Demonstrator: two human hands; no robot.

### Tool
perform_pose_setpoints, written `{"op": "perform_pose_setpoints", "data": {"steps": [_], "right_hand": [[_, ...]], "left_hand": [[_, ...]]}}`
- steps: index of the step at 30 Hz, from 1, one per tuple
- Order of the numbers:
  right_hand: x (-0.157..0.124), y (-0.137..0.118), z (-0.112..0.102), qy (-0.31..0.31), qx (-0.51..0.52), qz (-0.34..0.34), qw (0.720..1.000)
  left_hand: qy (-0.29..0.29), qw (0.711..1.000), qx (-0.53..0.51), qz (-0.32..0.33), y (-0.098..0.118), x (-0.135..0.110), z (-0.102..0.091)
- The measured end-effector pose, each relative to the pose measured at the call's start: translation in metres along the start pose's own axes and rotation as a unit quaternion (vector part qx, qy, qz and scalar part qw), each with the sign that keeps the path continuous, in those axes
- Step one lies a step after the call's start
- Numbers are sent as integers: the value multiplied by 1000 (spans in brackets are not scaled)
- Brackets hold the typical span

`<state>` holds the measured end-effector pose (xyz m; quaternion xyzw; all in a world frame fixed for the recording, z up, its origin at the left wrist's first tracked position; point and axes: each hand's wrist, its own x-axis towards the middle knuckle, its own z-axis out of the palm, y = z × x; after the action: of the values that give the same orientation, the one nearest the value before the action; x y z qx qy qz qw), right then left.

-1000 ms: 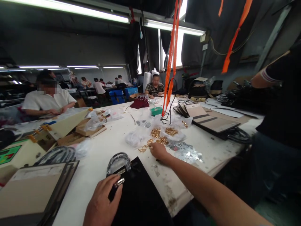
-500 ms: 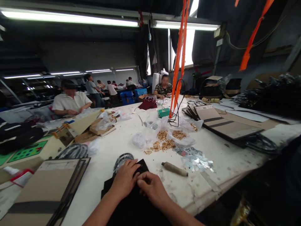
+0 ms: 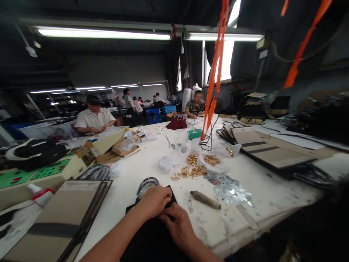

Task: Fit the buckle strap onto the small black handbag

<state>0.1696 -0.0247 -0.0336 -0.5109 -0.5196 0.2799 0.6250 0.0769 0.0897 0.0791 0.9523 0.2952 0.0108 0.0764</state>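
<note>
A black panel (image 3: pixel 148 238), its material hard to make out, lies at the front edge of the table below me. My left hand (image 3: pixel 156 200) is closed over its upper part, fingers curled around toward the far edge. Close beside it my right hand (image 3: pixel 178 222) is closed in a pinch at the panel, thumb against fingers; whatever sits between the fingertips is hidden. Just beyond my left hand rests a coil of dark cord or handles in clear plastic (image 3: pixel 147 183). A tool with a thick tan handle (image 3: pixel 205 199) lies to the right of my hands.
Gold metal fittings (image 3: pixel 196 171) and flat silver plates (image 3: pixel 231 189) lie in piles ahead. Beige-and-black panels are stacked at left (image 3: pixel 68 214) and right (image 3: pixel 269 147). Orange straps (image 3: pixel 215 69) hang over the table. Two people (image 3: pixel 95 115) (image 3: pixel 195 103) sit across from me.
My left hand's fingers have gone from lying fairly flat on the black panel to curling over its edge. My right hand stays pinched beside it. The view has turned slightly left.
</note>
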Motion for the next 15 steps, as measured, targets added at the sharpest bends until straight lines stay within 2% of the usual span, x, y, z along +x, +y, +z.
{"op": "perform_pose_setpoints", "data": {"steps": [4,9,15], "right_hand": [[5,-1,1,-10,35,-25,999],[19,2,2,-28,34,-54,998],[54,35,11,-51,-141,-54,987]], "left_hand": [[-4,994,-92,-56,13,4,-7],[1,986,-161,-41,14,15,0],[24,978,-196,-67,-10,35,24]]}}
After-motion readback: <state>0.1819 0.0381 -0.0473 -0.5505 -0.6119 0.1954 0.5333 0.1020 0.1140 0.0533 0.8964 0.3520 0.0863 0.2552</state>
